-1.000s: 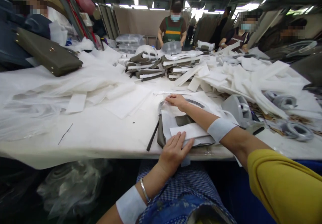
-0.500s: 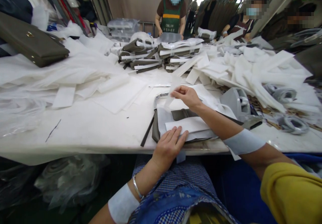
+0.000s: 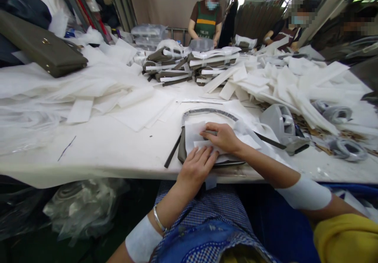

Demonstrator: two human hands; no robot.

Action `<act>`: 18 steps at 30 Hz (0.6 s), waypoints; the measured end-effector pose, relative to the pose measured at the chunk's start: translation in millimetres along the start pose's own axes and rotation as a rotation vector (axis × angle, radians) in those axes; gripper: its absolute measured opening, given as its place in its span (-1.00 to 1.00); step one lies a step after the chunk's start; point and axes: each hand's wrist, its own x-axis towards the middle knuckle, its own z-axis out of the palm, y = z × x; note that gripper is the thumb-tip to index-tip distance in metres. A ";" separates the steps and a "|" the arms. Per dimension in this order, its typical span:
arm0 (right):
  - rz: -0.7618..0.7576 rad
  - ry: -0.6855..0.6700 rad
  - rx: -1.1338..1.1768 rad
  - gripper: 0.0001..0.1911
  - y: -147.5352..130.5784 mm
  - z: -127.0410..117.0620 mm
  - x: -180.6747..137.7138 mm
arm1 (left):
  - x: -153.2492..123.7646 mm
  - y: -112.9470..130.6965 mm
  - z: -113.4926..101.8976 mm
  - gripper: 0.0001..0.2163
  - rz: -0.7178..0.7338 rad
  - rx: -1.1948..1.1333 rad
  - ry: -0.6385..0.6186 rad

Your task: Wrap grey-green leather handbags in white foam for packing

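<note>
A dark olive handbag (image 3: 182, 149) lies flat near the table's front edge, mostly covered by white packing sheets. Its wrapped handle (image 3: 210, 111) arches on the far side, and a dark strap (image 3: 173, 152) hangs out at the left. My left hand (image 3: 195, 169) rests flat, fingers stretched over a white sheet on the bag's near side. Just beyond it, my right hand (image 3: 223, 137) pinches the edge of a thin white strip (image 3: 195, 128) low over the bag. My right hand hides most of the dark piece under it.
Wrapped olive bags (image 3: 174, 64) are stacked further back. White strips (image 3: 289, 82) heap at the right, beside a tape dispenser (image 3: 277, 121). Loose sheets (image 3: 118, 101) and another olive bag (image 3: 53, 50) lie left. Masked co-workers stand across the table (image 3: 103, 152).
My right hand has come down and toward me, lowering the white strip from above the bag onto it. My left hand stays nearly in place.
</note>
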 end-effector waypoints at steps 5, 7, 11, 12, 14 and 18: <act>-0.097 -0.039 -0.070 -0.82 -3.1 0.5 -28.8 | -1.3 -4.0 -1.7 -0.64 -0.014 -0.020 -0.021; -0.129 -0.053 -0.119 -0.80 -4.4 -0.2 -37.1 | -4.5 -4.8 -0.1 -0.66 -0.018 -0.029 -0.007; -0.172 -0.036 -0.171 -0.76 -6.6 -0.4 -49.7 | -12.4 -5.3 5.7 -0.66 -0.058 -0.071 0.085; -0.183 -0.026 -0.176 -0.75 -6.6 -0.1 -52.6 | -14.3 -5.4 7.4 -0.65 -0.078 -0.084 0.110; -0.217 -0.010 -0.189 -0.75 -5.9 1.0 -58.4 | -17.6 -5.6 10.9 -0.64 -0.110 -0.107 0.164; -0.301 0.031 -0.228 -0.75 -5.5 2.5 -70.2 | -21.9 -6.3 16.1 -0.54 -0.135 -0.115 0.249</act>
